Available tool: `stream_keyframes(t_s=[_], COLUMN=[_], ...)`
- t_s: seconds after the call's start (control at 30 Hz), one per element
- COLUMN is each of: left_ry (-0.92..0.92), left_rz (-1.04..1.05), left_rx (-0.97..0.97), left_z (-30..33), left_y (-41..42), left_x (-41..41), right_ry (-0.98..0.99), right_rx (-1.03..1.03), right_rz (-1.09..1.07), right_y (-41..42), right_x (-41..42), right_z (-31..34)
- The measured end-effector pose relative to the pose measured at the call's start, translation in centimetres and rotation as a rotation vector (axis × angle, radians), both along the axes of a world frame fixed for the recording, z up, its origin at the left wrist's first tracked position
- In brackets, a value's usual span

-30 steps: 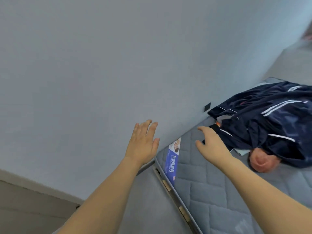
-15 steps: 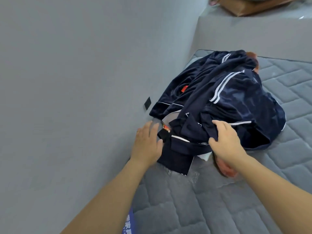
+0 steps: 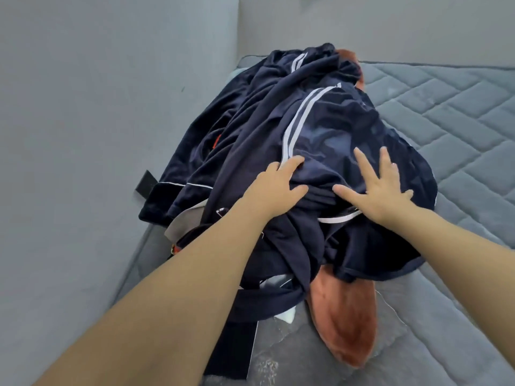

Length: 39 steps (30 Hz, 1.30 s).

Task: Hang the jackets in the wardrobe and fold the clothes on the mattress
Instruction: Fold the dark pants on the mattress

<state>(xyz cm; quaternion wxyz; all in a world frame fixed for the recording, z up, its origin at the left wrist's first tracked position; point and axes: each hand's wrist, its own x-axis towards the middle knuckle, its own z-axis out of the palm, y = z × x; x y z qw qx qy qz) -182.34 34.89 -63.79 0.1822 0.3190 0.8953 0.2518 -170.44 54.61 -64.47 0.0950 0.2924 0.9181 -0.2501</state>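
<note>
A heap of navy clothes with white stripes [image 3: 320, 126] lies on the grey quilted mattress [image 3: 451, 112], pushed against the wall. An orange-red garment [image 3: 345, 321] sticks out from under the heap at the near side and shows again at the far top. My left hand [image 3: 274, 188] rests on the top of the heap, its fingertips pressed into a fold of navy fabric. My right hand [image 3: 376, 188] lies flat on the heap beside it with fingers spread. A grey-white piece [image 3: 186, 221] peeks out at the heap's left edge.
A grey wall [image 3: 97, 135] runs along the mattress's left side and another [image 3: 362, 26] closes off the far end. A small black patch [image 3: 146, 183] sits on the left wall beside the heap. The quilted mattress stretches off to the right.
My view has swung from the wall down onto the heap. Both hands moved from the heap's near edge up onto its top, and the right hand spread flat.
</note>
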Motion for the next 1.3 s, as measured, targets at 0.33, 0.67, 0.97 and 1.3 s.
stream_keyframes(t_s=[0.33, 0.67, 0.97, 1.3], left_ry=[0.571, 0.77, 0.851, 0.955], left_rz=[0.112, 0.183, 0.185, -0.006], left_rx=[-0.326, -0.172, -0.108, -0.068], left_z=[-13.2, -16.9, -17.5, -14.9], left_y=[2.0, 2.1, 1.7, 1.2], left_x=[0.5, 1.1, 0.9, 2.6], right_ry=[-0.11, 0.173, 0.236, -0.072], right_rx=[0.073, 0.264, 0.399, 0.481], right_rz=[-0.156, -0.13, -0.166, 0.001], right_y=[4.7, 4.7, 5.1, 2.4], right_x=[-1.7, -1.3, -1.0, 9.2], right_z=[-13.5, -17.3, -17.6, -15.4])
